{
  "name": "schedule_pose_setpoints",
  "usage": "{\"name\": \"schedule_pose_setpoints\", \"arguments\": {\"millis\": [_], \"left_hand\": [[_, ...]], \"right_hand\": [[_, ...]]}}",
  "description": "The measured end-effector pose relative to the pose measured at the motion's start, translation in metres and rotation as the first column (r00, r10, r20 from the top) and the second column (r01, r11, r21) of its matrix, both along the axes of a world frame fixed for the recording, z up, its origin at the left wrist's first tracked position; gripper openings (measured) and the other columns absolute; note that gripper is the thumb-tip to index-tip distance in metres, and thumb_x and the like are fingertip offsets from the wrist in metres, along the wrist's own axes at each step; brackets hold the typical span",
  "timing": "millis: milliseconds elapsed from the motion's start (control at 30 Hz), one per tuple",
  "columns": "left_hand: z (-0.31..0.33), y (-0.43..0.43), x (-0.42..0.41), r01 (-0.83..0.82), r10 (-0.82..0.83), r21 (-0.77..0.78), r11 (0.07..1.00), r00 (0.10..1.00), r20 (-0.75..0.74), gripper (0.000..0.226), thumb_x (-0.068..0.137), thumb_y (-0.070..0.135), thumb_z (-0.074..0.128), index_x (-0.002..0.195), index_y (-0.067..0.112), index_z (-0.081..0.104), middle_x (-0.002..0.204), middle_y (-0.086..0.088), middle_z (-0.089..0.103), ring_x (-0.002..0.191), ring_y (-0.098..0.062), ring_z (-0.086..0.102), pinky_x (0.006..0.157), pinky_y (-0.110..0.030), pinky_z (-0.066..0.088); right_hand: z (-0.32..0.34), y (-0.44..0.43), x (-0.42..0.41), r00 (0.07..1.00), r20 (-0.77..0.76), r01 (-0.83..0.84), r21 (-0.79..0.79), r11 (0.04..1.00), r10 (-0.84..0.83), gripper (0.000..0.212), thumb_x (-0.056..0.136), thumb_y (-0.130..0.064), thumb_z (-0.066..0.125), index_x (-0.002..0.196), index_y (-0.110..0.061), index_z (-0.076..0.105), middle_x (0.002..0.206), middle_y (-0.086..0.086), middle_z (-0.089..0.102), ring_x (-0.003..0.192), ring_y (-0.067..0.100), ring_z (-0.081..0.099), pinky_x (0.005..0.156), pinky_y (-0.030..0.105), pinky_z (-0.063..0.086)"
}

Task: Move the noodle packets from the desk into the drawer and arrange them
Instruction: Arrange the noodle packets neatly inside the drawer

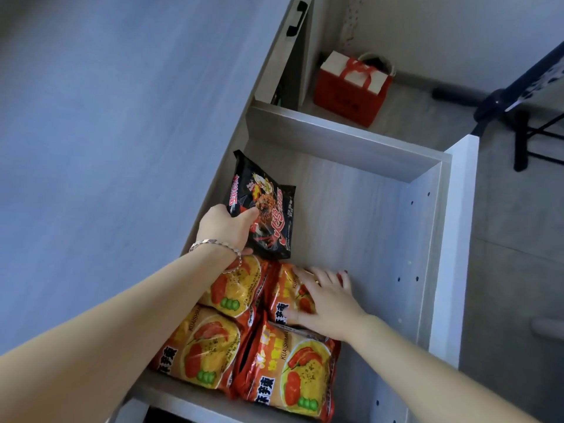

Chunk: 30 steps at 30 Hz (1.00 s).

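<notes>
Head view: four orange noodle packets, one black packet, drawer.

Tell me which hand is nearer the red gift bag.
Left. The left hand grips the black noodle packet farther up the drawer, closer to the red gift bag. The right hand lies flat on an orange packet, farther back.

a red gift bag with a white upper part and red ribbon handles stands on the grey floor beyond the pulled-out unit. just left of it an open cabinet door with a black handle stands tilted. at the upper right are the dark legs of a stand, and a black cylinder lies along the wall's foot near the bag.
</notes>
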<state>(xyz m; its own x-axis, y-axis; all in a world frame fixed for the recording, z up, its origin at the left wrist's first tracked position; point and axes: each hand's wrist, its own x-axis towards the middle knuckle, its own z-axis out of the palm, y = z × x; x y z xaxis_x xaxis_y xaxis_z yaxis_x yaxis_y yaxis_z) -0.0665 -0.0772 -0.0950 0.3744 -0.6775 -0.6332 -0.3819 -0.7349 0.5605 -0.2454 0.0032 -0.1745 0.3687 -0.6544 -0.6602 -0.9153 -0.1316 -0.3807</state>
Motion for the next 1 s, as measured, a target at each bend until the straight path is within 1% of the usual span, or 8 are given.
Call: {"name": "schedule_pose_setpoints", "arguments": {"millis": [167, 300, 400, 500, 600, 767, 900, 1000], "left_hand": [[-0.006, 0.002, 0.004, 0.060, -0.059, 0.022, 0.998, 0.998, -0.020, 0.035, 0.087, 0.040, 0.061, 0.097, 0.007, 0.055, 0.094, -0.009, 0.064, 0.056, -0.021, 0.067, 0.070, -0.046, 0.060], [-0.011, 0.000, 0.005, 0.080, -0.069, 0.060, 0.995, 0.984, -0.165, 0.028, 0.086, 0.039, 0.063, 0.083, 0.011, 0.058, 0.073, 0.000, 0.056, 0.059, -0.015, 0.059, 0.055, -0.029, 0.059], [-0.011, -0.006, 0.007, 0.277, -0.259, 0.117, 0.954, 0.955, -0.147, 0.033, 0.087, 0.045, 0.060, 0.089, 0.012, 0.059, 0.064, -0.002, 0.049, 0.056, -0.015, 0.051, 0.054, -0.025, 0.050], [-0.013, -0.013, 0.004, 0.408, -0.418, 0.101, 0.907, 0.900, 0.122, 0.049, 0.090, 0.040, 0.057, 0.125, 0.007, 0.047, 0.105, -0.012, 0.062, 0.087, -0.025, 0.063, 0.068, -0.028, 0.048], [-0.018, -0.001, -0.002, 0.566, -0.595, 0.198, 0.800, 0.712, 0.372, 0.082, 0.090, 0.036, 0.058, 0.148, 0.004, 0.009, 0.146, -0.018, 0.031, 0.130, -0.033, 0.041, 0.102, -0.038, 0.041], [-0.036, 0.034, 0.007, 0.666, -0.836, 0.506, 0.548, 0.423, 0.349, 0.099, 0.084, 0.054, 0.056, 0.146, -0.006, 0.007, 0.149, -0.019, 0.024, 0.139, -0.033, 0.022, 0.116, -0.039, 0.023], [-0.039, 0.042, 0.015, 0.661, -0.810, 0.468, 0.586, 0.474, 0.345, 0.106, 0.084, 0.055, 0.057, 0.146, -0.006, -0.005, 0.154, -0.020, 0.014, 0.144, -0.031, 0.014, 0.119, -0.035, 0.014], [-0.038, 0.043, 0.017, 0.653, -0.804, 0.468, 0.595, 0.480, 0.352, 0.109, 0.084, 0.055, 0.057, 0.145, -0.006, -0.010, 0.155, -0.020, 0.007, 0.145, -0.031, 0.011, 0.119, -0.035, 0.014]], "right_hand": [[0.004, -0.016, 0.000, 0.911, 0.171, 0.338, 0.211, 0.917, -0.375, 0.059, 0.090, -0.051, 0.042, 0.143, -0.029, 0.030, 0.151, 0.001, 0.034, 0.140, 0.020, 0.028, 0.116, 0.040, 0.013], [0.002, -0.059, 0.011, 0.255, 0.287, 0.671, 0.635, 0.383, -0.923, 0.090, 0.067, -0.070, 0.058, 0.139, -0.020, 0.039, 0.140, -0.002, 0.048, 0.128, 0.020, 0.047, 0.110, 0.040, 0.033], [-0.006, -0.076, 0.020, -0.016, 0.201, 0.618, 0.772, 0.149, -0.979, 0.076, 0.071, -0.041, 0.074, 0.134, -0.012, 0.042, 0.126, 0.011, 0.062, 0.109, 0.028, 0.064, 0.099, 0.048, 0.048], [-0.016, -0.085, 0.030, -0.109, 0.203, 0.703, 0.708, 0.069, -0.973, 0.056, 0.077, -0.027, 0.072, 0.125, -0.012, 0.048, 0.120, 0.011, 0.065, 0.106, 0.030, 0.064, 0.098, 0.051, 0.048], [-0.025, -0.090, 0.047, -0.189, 0.190, 0.755, 0.656, -0.018, -0.963, 0.067, 0.072, -0.036, 0.075, 0.128, -0.016, 0.045, 0.128, 0.009, 0.060, 0.114, 0.031, 0.058, 0.103, 0.054, 0.042], [-0.032, -0.092, 0.076, 0.051, 0.278, 0.924, 0.351, 0.151, -0.959, 0.062, 0.083, -0.036, 0.064, 0.133, -0.008, 0.040, 0.136, 0.012, 0.050, 0.121, 0.034, 0.052, 0.103, 0.048, 0.043], [-0.026, -0.086, 0.093, 0.336, 0.373, 0.901, 0.142, 0.411, -0.865, 0.038, 0.087, -0.031, 0.060, 0.110, -0.002, 0.057, 0.123, 0.013, 0.049, 0.105, 0.032, 0.056, 0.087, 0.031, 0.043], [-0.017, -0.083, 0.102, 0.349, 0.432, 0.917, 0.026, 0.398, -0.832, 0.037, 0.085, -0.028, 0.064, 0.113, -0.006, 0.057, 0.114, 0.007, 0.059, 0.102, 0.022, 0.058, 0.077, 0.023, 0.037]]}}
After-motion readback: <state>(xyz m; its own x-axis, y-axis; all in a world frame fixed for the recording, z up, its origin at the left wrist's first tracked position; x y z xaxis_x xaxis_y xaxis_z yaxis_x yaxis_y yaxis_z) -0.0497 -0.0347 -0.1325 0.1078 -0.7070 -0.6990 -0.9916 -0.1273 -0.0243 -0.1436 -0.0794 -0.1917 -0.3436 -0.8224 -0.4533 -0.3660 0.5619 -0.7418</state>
